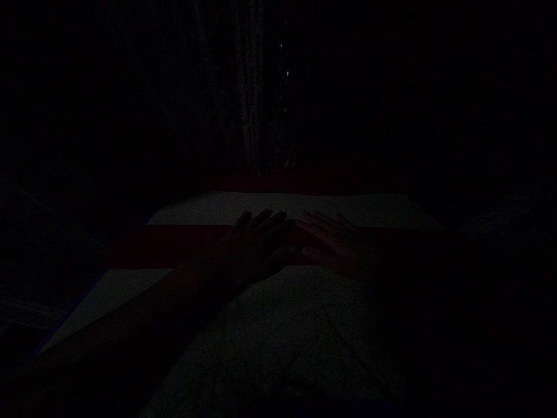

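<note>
Very little light falls on the scene. A cloth or sheet [313,307] with broad pale and red stripes spreads out in front of me, with a thin blue line along its left side. My left hand [256,247] lies palm down across a red stripe, fingers stretched out. Close beside it, my right hand [339,241] also rests flat with its fingers spread. The fingertips of the two hands come near each other over the red stripe. I see nothing held in either hand. The right wrist and forearm fade into the dark.
Beyond the striped surface, faint upright folds like a curtain [250,87] show, with a few small bright specks [287,74] beside them. Dim, unclear shapes lie at the left and right. Most of the surroundings are too dark to make out.
</note>
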A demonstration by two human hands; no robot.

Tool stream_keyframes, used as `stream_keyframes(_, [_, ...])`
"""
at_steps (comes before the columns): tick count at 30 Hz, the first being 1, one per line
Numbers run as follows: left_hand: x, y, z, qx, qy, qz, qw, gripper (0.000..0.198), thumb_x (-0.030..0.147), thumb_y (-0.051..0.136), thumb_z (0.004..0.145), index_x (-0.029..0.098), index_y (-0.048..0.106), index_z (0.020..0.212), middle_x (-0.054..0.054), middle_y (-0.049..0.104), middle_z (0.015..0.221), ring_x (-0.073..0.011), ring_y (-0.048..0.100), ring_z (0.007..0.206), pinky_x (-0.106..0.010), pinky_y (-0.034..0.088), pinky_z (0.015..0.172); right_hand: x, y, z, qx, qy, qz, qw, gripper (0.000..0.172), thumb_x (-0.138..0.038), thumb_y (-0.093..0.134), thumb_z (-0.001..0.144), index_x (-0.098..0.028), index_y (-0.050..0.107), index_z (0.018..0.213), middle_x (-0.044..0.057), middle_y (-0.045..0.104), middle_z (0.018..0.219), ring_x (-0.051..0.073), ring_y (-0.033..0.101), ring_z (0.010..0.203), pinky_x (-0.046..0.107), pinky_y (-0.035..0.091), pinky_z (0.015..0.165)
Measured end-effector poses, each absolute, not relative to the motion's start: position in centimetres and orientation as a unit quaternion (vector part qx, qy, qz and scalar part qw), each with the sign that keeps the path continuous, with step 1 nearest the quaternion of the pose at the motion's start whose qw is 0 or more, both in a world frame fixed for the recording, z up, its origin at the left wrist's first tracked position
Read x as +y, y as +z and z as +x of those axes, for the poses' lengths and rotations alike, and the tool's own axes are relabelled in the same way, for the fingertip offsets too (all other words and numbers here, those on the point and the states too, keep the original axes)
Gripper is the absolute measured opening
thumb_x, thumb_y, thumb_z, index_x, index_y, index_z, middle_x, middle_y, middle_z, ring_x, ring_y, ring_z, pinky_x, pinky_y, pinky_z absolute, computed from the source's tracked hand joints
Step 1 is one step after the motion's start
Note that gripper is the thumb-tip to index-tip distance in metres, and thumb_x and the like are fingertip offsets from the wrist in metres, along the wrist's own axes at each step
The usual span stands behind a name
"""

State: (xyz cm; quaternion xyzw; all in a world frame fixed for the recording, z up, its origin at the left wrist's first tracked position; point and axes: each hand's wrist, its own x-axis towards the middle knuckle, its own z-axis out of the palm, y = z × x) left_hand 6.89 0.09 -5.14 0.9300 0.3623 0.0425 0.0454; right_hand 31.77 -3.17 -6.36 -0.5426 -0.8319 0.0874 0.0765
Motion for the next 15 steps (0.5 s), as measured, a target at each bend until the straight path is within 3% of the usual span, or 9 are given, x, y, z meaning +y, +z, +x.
stream_keyframes(15, [-0.10, -4.64, 7.01, 0.375, 0.017, 0.926, 0.043, 0.070, 0.065, 0.022, 0.107, 0.026, 0.022, 0.165, -0.005, 0.016, 0.170, -0.0301, 0.015, 0.158, -0.061, 0.013, 0.125, -3.19, -7.09, 31.89, -0.837, 0.057, -0.537, 0.083, 0.071, -0.069, 0.028, 0.101, -0.029, 0.034, 0.160, 0.002, 0.024, 0.169, 0.026, 0.020, 0.157, 0.060, 0.015, 0.127])
